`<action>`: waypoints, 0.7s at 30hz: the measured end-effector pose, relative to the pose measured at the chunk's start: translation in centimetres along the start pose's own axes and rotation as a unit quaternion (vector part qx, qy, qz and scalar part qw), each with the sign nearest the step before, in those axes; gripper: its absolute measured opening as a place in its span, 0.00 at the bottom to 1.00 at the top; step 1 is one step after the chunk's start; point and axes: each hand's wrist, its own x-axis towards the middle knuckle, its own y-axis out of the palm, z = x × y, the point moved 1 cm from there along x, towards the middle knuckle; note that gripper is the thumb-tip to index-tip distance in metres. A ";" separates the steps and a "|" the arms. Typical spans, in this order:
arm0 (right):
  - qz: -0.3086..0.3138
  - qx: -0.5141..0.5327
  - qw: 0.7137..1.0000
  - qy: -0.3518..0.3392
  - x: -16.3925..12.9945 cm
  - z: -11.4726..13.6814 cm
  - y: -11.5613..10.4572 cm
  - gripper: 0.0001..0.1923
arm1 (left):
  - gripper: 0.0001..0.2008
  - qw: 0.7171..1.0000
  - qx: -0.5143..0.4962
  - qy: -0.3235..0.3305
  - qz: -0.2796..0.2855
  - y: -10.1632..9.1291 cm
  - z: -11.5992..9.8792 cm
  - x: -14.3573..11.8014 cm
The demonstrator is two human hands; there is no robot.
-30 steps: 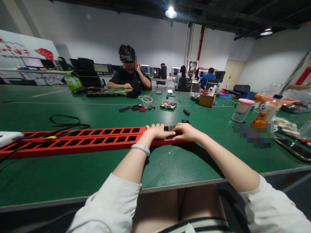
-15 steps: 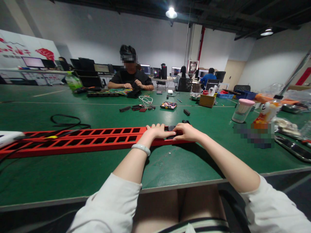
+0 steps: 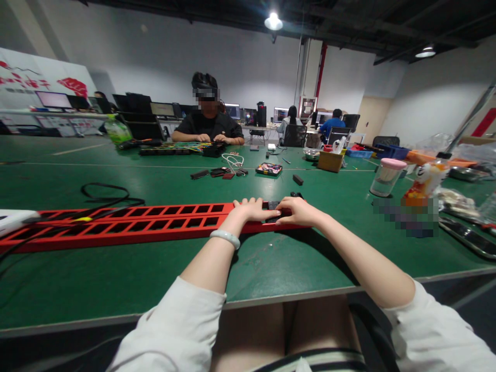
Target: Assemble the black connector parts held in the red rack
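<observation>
Two hands of mine rest on the right end of a long red slotted rail (image 3: 127,223) that lies across the green desk (image 3: 116,279). Going from the left: a white block (image 3: 13,219) sits at the desk's edge, a black cable (image 3: 104,196) loops just behind the rail, and the rail's empty slots run in two rows towards me. My left hand (image 3: 253,209), with a pale bracelet (image 3: 225,237) on the wrist, lies flat on the rail, fingers spread and pressing down, holding nothing. Just to its right a small black part (image 3: 273,205) sits in the rail between both hands. My right hand (image 3: 300,211) touches that part with its fingertips, its grip narrow about it; whether it truly pinches the part or only pushes on it I cannot tell.

As I judge it, I am seating the black part into a slot at the rail's end. The next move would call for a steady downward push while the left hand keeps the rail from sliding.

Farther right stand a clear jar with a pink lid (image 3: 385,176) and a cardboard box (image 3: 330,160), well apart from my hands. A person (image 3: 207,121) works at the far side.
</observation>
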 end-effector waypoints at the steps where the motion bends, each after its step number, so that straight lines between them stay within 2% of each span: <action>1: 0.000 0.001 1.000 0.000 0.0 0.0 0.0 0.17 | 0.47 1.000 0.000 -0.001 0.000 0.0 0.0 -0.1; 21: -0.006 -0.007 1.000 -0.014 0.0 -0.1 0.1 0.17 | 0.47 1.000 -0.004 -0.002 0.002 0.1 0.0 0.0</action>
